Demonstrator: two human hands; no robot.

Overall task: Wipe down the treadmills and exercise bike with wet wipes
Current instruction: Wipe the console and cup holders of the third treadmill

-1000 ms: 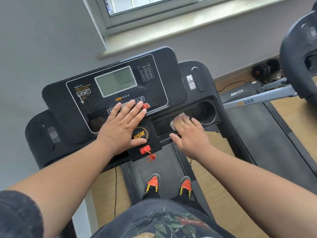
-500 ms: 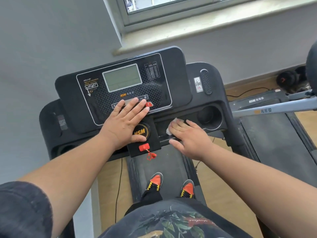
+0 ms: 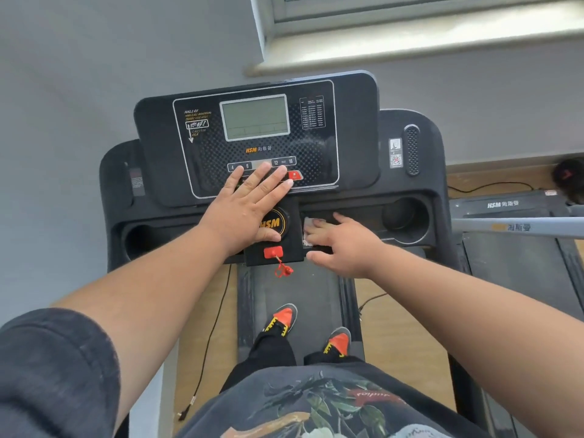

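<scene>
lying crumpled and white, the wet wipe point(image 3: 311, 230) sits in the tray right of the black treadmill console point(image 3: 354, 128), pinned under the right hand point(image 3: 343, 245), whose fingers lie flat on it pointing left, thumb spread toward the belt. a red safety key point(image 3: 273, 251) with its cord hangs just beside it, and a cup holder point(image 3: 399, 214) lies further right. the left hand point(image 3: 249, 205) rests flat, its grip released, fingers spread over the speed buttons.

my right grip point(image 3: 343, 245) covers most of the wet wipe point(image 3: 311, 223); only a blurred white edge shows. my left grip point(image 3: 249, 210) hides part of the button row point(image 3: 262, 165). the neighbouring treadmill point(image 3: 518, 248) runs off frame.
</scene>
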